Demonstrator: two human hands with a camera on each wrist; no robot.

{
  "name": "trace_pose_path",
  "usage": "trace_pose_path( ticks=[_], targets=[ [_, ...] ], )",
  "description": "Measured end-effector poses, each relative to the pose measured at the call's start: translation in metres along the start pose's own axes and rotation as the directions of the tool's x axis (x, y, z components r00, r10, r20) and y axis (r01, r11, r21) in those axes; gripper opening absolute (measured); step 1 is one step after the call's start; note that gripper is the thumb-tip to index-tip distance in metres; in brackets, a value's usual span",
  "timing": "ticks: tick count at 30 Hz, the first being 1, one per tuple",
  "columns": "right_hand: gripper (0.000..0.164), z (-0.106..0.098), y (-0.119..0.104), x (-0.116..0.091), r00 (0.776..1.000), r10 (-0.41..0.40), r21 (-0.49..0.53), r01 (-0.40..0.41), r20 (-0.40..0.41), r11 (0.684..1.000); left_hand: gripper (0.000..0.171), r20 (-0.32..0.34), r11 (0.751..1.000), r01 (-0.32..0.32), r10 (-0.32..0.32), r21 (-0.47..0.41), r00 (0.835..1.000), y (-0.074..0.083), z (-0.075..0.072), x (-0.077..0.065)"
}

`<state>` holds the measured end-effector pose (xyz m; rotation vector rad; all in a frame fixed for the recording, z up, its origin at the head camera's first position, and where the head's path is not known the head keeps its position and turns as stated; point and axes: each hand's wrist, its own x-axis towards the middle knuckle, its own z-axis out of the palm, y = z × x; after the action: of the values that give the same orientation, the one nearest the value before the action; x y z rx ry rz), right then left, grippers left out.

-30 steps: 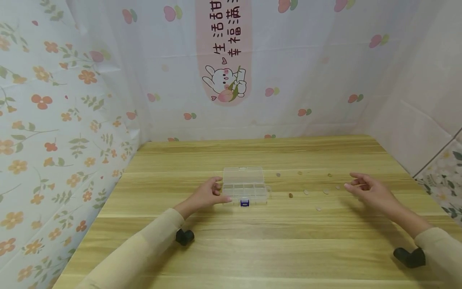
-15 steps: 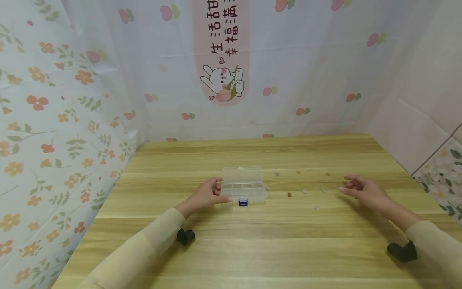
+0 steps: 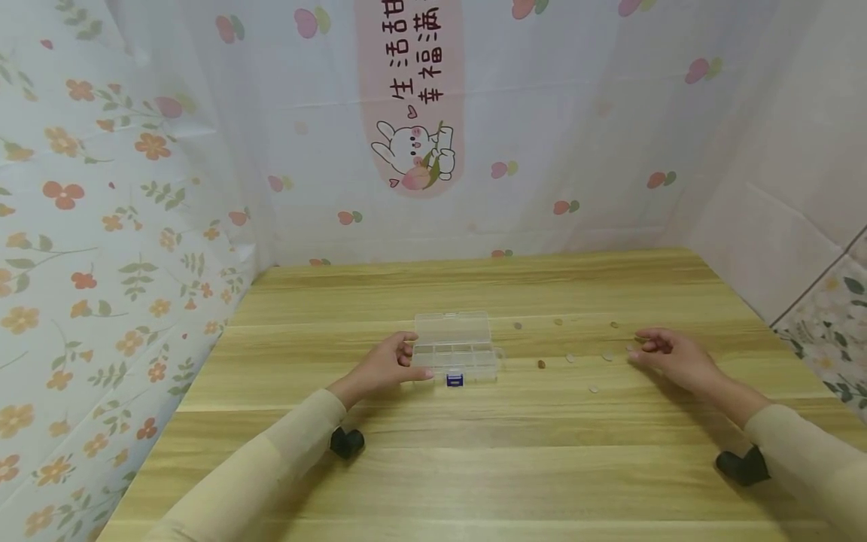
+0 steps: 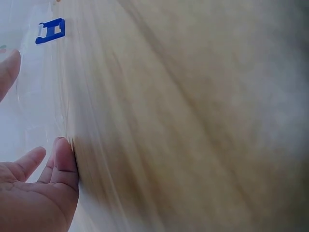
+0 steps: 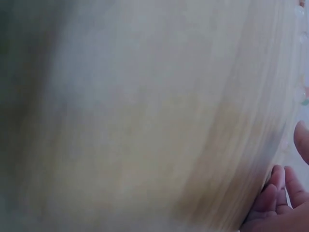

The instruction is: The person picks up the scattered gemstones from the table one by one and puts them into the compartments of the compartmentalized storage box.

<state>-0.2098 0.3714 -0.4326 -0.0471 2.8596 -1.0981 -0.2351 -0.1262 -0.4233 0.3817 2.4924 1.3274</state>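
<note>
The clear plastic compartment box (image 3: 481, 373), its see-through lid (image 3: 451, 329) folded to the far side, sits mid-scene, probably light, stiff and slippery; the left hand (image 3: 387, 363) grips its left end between thumb and fingers, a sensible hold. Farther right, the right hand (image 3: 680, 363) has thumb and forefinger apart beside a small pale flat disc (image 3: 629, 348), likely hard, best pinched at the rim; whether they touch it cannot be made out

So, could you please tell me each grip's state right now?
Left grip: closed, holding the left end of the clear box.
Right grip: open, nothing visibly held, near the small pale pieces.
</note>
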Motion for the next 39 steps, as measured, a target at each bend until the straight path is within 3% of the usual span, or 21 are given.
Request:
trace_pose_path(
  ticks=[8,26,39],
  targets=[
    [0.071,0.0053,-0.004,0.0015,1.0,0.023,0.04,-0.023,-0.013,0.999,0.078,-0.02,1.0,-0.001,0.001,0.009,1.0,-0.0023,-0.0011,0.0006],
    [0.069,0.0069,-0.0015,0.002,0.999,0.041,0.029,-0.04,-0.03,0.999,0.07,-0.022,1.0,-0.021,0.021,0.015,1.0,-0.0011,0.0018,0.0008],
    [0.068,0.0064,-0.0017,0.0009,0.999,0.051,0.038,-0.05,-0.013,0.998,0.073,-0.044,0.996,-0.051,0.054,0.068,0.998,0.0018,0.0053,-0.0017]
  ],
)
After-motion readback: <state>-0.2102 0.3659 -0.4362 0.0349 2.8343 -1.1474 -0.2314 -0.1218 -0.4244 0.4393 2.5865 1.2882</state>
